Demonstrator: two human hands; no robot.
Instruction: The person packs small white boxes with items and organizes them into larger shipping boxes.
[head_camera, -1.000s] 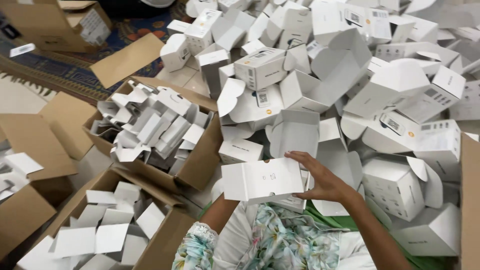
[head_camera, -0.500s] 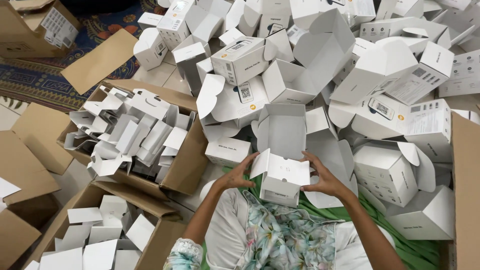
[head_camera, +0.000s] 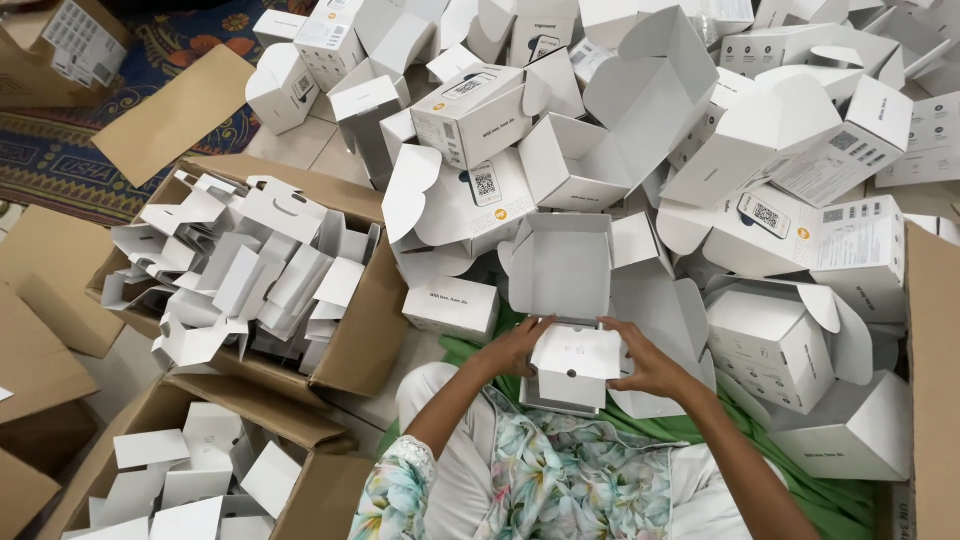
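Both hands grip small white box, lid up, over lap. Left hand fingers curled on its left edge; right hand fingers wrapped on right edge. Heap of white boxes beyond fingertips; carton of folded inserts left of left hand.

Home packing floor, heaped white cartons, cardboard boxes (patterned rug)

Small box between both hands, open lid behind it.
Box heap behind and right; two cartons of inserts left, floor level.
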